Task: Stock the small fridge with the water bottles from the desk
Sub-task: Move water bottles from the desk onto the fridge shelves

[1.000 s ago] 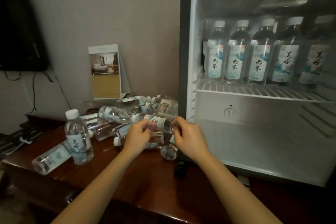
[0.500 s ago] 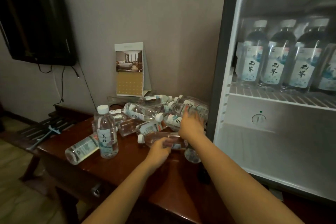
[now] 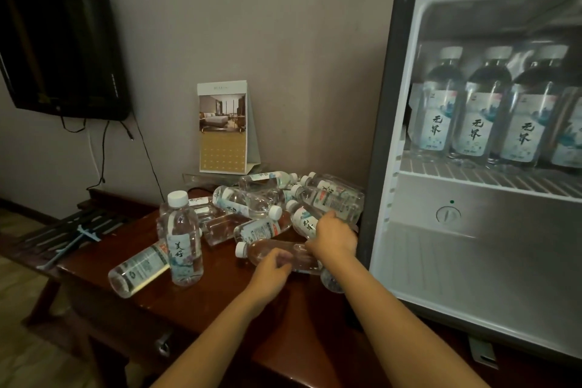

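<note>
Beside the open small grey fridge (image 3: 387, 135), on the dark reddish-brown wooden desk (image 3: 220, 302), lies a loose heap of clear plastic water bottles (image 3: 252, 201) with white caps and pale printed labels. The left hand (image 3: 271, 264) curls its fingers round a clear lying bottle (image 3: 253, 250) at the front of the heap, cap pointing left. The right hand (image 3: 333, 238) lies over a labelled bottle (image 3: 304, 222) just behind it, fingers bent down across it, but the fingertips are hidden and I cannot tell whether it truly grips. The step in hand seems to be lifting a bottle in each hand for the fridge. To do it well, each hand should wrap the middle of the body, not the tapering shoulder, and lift straight up before swinging right, since neighbouring bottles lean close and could roll toward the desk edge. The upright bottle (image 3: 184, 239) at the left front would topple easily if knocked. A row of upright bottles (image 3: 475, 116) already lines the visible part of the wire shelf (image 3: 472, 179), so the lower compartment (image 3: 472, 277) looks the likely place. Standing each bottle upright at the back first would keep room for the rest, of which most lie on the desk.
</note>
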A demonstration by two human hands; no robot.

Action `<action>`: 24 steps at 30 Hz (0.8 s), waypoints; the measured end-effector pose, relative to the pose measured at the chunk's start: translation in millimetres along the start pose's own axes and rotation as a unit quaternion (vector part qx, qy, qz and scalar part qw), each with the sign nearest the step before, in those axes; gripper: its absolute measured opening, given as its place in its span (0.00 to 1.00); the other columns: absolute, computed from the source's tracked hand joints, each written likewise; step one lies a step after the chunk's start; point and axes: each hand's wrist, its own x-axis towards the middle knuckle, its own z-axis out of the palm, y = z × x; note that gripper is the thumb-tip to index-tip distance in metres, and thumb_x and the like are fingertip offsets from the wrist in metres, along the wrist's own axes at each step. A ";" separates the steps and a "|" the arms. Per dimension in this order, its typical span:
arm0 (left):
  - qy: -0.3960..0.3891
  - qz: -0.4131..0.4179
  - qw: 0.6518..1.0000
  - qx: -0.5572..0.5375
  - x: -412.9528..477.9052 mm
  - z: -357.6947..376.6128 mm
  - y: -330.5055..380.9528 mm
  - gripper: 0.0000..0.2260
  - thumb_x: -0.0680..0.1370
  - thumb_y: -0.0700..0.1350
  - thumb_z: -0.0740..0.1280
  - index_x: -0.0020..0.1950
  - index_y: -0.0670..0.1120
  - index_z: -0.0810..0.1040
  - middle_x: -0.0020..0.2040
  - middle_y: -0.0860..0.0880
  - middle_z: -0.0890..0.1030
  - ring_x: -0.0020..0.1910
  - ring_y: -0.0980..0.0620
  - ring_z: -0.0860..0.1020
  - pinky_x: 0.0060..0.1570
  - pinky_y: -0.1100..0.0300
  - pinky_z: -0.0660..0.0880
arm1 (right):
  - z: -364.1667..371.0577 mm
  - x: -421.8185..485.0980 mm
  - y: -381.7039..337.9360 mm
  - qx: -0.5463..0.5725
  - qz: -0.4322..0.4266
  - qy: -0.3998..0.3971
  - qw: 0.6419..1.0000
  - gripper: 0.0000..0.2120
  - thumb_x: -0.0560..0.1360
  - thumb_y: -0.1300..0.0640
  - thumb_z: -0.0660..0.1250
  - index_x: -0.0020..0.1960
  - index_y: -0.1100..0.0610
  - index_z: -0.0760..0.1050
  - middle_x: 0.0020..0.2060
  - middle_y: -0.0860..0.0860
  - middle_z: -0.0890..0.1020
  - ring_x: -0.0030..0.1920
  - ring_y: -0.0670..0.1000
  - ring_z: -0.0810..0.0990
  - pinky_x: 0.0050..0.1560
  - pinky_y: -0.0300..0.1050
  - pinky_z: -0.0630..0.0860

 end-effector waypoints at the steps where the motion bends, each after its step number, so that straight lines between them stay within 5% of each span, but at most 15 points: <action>1: 0.004 -0.001 1.000 -0.014 0.5 -0.1 2.2 0.06 0.79 0.40 0.59 0.52 0.49 0.73 0.50 0.51 0.77 0.43 0.58 0.74 0.38 0.65 0.69 | 4.5 -5.5 0.6 0.023 -0.001 0.019 1.000 0.31 0.70 0.48 0.71 0.64 0.62 0.61 0.58 0.58 0.76 0.57 0.58 0.77 0.48 0.48 0.76; 8: 0.003 -0.015 0.987 -0.162 -12.2 1.4 23.4 0.13 0.82 0.53 0.52 0.55 0.50 0.73 0.51 0.50 0.80 0.48 0.54 0.79 0.42 0.58 0.73 | 38.8 -37.7 5.6 0.249 -0.047 0.057 0.966 0.37 0.69 0.45 0.69 0.70 0.59 0.58 0.61 0.56 0.73 0.59 0.56 0.75 0.51 0.48 0.75; 15: -0.008 0.036 0.967 -0.251 -30.2 -1.0 35.7 0.09 0.80 0.47 0.60 0.56 0.47 0.76 0.47 0.52 0.83 0.44 0.57 0.83 0.37 0.66 0.77 | 46.4 -61.9 25.7 0.351 -0.112 0.019 0.929 0.42 0.68 0.43 0.71 0.74 0.54 0.55 0.66 0.50 0.71 0.63 0.50 0.72 0.60 0.51 0.74; 20: -0.039 0.164 0.975 -0.142 -49.8 5.6 41.3 0.13 0.75 0.46 0.68 0.60 0.49 0.74 0.54 0.50 0.82 0.53 0.55 0.80 0.49 0.62 0.78 | 37.9 -87.8 51.3 0.483 -0.156 -0.004 0.861 0.38 0.63 0.51 0.78 0.65 0.43 0.59 0.60 0.45 0.72 0.58 0.42 0.75 0.51 0.37 0.77; 24: -0.076 0.237 0.968 -0.034 -65.6 21.4 59.0 0.22 0.69 0.53 0.72 0.61 0.55 0.73 0.54 0.57 0.81 0.53 0.59 0.79 0.51 0.60 0.77 | 32.0 -102.6 78.2 0.539 -0.154 0.023 0.828 0.36 0.64 0.59 0.77 0.59 0.36 0.59 0.56 0.43 0.74 0.53 0.39 0.78 0.47 0.37 0.79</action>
